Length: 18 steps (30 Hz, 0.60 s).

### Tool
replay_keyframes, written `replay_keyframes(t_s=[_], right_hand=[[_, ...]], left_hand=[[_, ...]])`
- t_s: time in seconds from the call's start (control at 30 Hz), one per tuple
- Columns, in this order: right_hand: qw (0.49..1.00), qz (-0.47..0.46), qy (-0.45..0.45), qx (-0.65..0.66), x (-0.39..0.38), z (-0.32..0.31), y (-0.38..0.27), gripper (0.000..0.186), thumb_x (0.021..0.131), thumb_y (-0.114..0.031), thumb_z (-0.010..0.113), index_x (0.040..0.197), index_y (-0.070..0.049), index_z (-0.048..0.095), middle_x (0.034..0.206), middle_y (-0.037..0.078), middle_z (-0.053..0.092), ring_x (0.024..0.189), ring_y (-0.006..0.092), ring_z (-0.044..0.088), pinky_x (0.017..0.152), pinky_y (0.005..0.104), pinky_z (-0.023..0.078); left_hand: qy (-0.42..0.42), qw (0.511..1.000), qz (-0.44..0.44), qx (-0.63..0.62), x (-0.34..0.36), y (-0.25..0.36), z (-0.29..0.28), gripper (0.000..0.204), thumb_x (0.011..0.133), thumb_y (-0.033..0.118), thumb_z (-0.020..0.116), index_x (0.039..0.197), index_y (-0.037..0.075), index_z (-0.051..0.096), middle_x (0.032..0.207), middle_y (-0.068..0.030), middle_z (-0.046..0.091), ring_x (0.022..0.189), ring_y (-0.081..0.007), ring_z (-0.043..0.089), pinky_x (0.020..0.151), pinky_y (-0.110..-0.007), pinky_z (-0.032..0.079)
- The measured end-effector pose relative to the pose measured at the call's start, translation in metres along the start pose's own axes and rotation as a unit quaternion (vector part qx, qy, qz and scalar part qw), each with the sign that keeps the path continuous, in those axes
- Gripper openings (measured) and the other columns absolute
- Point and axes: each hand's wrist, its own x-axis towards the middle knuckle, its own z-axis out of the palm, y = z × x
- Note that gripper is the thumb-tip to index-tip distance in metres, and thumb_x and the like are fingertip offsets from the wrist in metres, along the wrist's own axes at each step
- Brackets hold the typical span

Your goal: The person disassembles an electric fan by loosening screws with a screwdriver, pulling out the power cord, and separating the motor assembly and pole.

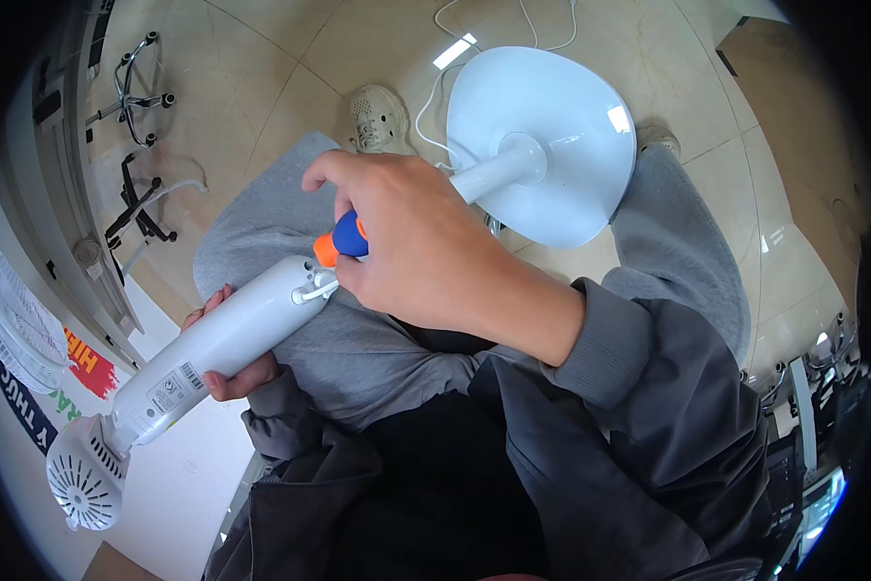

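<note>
My left hand [237, 378] wraps around the white column [227, 334] of a fan, which slants across my left thigh. A slotted white motor housing [89, 474] forms its lower-left end. At the column's other end, a white cord [317, 289] loops out beside small holes. My right hand [411, 237] is closed around the handle of a blue-and-orange screwdriver [348, 238], its orange end close to those holes. My palm and fingers hide the rest of the tool. Beyond my right hand stands a glossy white fan base [551, 116] with a short pole [498, 172].
A white cable [424, 121] runs over the tiled floor by my shoe [377, 118]. A white fan grille [19, 320] and a printed box [164, 484] are on the left. Chair legs [140, 97] with castors stand at the upper left.
</note>
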Motion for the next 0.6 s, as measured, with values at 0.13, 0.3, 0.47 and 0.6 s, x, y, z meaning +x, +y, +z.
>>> replay_keyframes(t_s=[0.13, 0.3, 0.47, 0.6], right_hand=[[0.998, -0.034, 0.048, -0.031, 0.001, -0.001, -0.004, 0.034, 0.077, -0.014, 0.079, 0.102, 0.005, 0.067, 0.079, 0.019, 0.071, 0.081, 0.0384, 0.07, 0.077, 0.0448, 0.056], [0.999, 0.008, 0.002, -0.035, -0.003, 0.0, -0.004, 0.024, 0.08, -0.011, 0.077, 0.097, 0.004, 0.069, 0.076, 0.021, 0.07, 0.081, 0.0381, 0.069, 0.075, 0.0463, 0.055], [0.995, -0.079, 0.049, -0.026, -0.006, 0.003, 0.007, 0.023, 0.073, -0.004, 0.078, 0.093, 0.002, 0.069, 0.083, 0.022, 0.068, 0.084, 0.0387, 0.067, 0.076, 0.046, 0.054], [0.996, -0.07, 0.049, -0.026, -0.008, 0.004, 0.005, 0.023, 0.07, -0.001, 0.078, 0.089, 0.003, 0.066, 0.084, 0.02, 0.065, 0.086, 0.038, 0.066, 0.076, 0.046, 0.053]], left_hand=[[0.014, 1.0, 0.006, -0.01, 0.001, 0.001, 0.004, 0.088, 0.079, 0.056, 0.047, 0.13, -0.015, 0.038, 0.109, -0.0386, 0.065, 0.11, -0.0478, 0.065, 0.105, -0.054, 0.049], [0.026, 1.0, 0.016, -0.009, 0.002, -0.001, -0.001, 0.086, 0.08, 0.057, 0.046, 0.129, -0.014, 0.04, 0.107, -0.0378, 0.065, 0.107, -0.0484, 0.065, 0.103, -0.055, 0.05], [0.031, 0.999, 0.02, -0.019, -0.002, -0.001, 0.003, 0.086, 0.081, 0.059, 0.043, 0.128, -0.012, 0.04, 0.106, -0.0372, 0.066, 0.105, -0.0483, 0.065, 0.101, -0.056, 0.05], [0.05, 0.999, 0.001, -0.013, -0.004, 0.0, 0.004, 0.086, 0.08, 0.06, 0.045, 0.126, -0.012, 0.042, 0.103, -0.0349, 0.067, 0.103, -0.046, 0.067, 0.1, -0.054, 0.052]])
